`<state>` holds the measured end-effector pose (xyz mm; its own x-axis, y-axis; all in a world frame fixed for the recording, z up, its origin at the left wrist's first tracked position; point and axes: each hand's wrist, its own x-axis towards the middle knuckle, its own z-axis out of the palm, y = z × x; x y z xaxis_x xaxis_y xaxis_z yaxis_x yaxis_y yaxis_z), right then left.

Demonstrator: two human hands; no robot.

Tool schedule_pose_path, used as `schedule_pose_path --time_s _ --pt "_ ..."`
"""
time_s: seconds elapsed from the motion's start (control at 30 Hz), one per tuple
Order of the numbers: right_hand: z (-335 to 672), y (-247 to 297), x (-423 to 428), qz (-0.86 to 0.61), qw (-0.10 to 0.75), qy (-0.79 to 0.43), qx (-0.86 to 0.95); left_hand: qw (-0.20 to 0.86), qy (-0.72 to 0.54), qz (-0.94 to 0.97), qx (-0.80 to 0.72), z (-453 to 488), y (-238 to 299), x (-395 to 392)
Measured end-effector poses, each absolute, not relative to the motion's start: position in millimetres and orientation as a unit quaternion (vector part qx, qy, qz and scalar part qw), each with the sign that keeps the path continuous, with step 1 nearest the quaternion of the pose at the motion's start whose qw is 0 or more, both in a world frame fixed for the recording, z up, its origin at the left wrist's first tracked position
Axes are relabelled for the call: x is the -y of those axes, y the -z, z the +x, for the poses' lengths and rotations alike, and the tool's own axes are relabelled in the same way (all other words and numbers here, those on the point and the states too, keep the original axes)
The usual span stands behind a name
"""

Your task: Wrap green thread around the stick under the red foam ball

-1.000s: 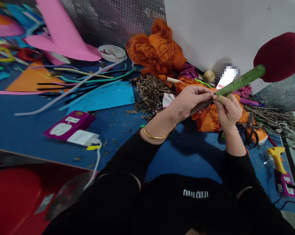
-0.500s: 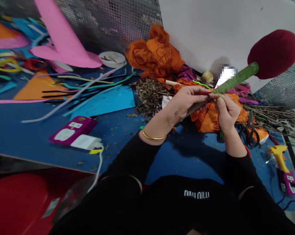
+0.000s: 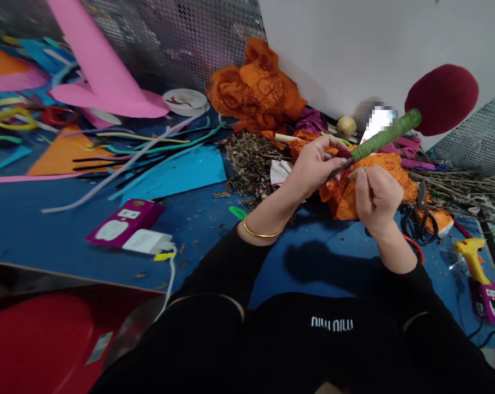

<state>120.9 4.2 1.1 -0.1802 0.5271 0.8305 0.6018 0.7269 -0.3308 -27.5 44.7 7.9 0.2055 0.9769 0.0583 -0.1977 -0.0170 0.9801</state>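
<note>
My left hand [image 3: 313, 167] grips the dark bare end of a stick whose upper part is wrapped in green tape [image 3: 387, 134]. A dark red, fabric-covered oval head [image 3: 442, 99] tops the stick, which slants up to the right. Just below the wrapped part, my right hand [image 3: 376, 197] is closed, thumb against curled fingers, a little apart from the stick. What it pinches, if anything, is too small to make out. Crumpled orange cloth [image 3: 340, 200] lies beneath both hands.
Black scissors [image 3: 422, 216] and a yellow glue gun [image 3: 471, 257] lie on the right. Dried plant bits [image 3: 247, 161], a ribbon spool [image 3: 185, 102], a pink paper cone [image 3: 103, 60] and a white plug adapter [image 3: 144, 241] sit leftward. A red chair [image 3: 38, 339] stands below the table edge.
My right hand has come off the green-wrapped stick, moving down and slightly toward me. The red head has shifted left and a little lower. My left hand keeps its grip.
</note>
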Motion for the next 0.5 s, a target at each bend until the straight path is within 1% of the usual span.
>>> schedule_pose_path --time_s 0.07,0.17,0.23,0.3,0.37,0.5 --pt "122 -5 -3 -0.336 0.472 0.056 0.813 0.583 -0.491 0.515 -0.393 -27 -8 -45" --pt "126 -13 -1 -0.276 0.383 0.050 0.880 0.570 -0.483 0.520 -0.414 -27 -8 -46" --pt "129 -19 2 -0.242 0.358 0.036 0.901 0.563 -0.473 0.530 -0.422 -27 -6 -47" --pt "132 -24 5 -0.231 0.370 0.014 0.900 0.552 -0.464 0.548 -0.424 -26 -3 -49" --pt "136 -27 6 -0.252 0.399 -0.025 0.881 0.528 -0.464 0.573 -0.422 -24 2 -50" --pt "144 -25 1 -0.315 0.507 -0.129 0.792 0.474 -0.446 0.634 -0.419 -17 15 -51"
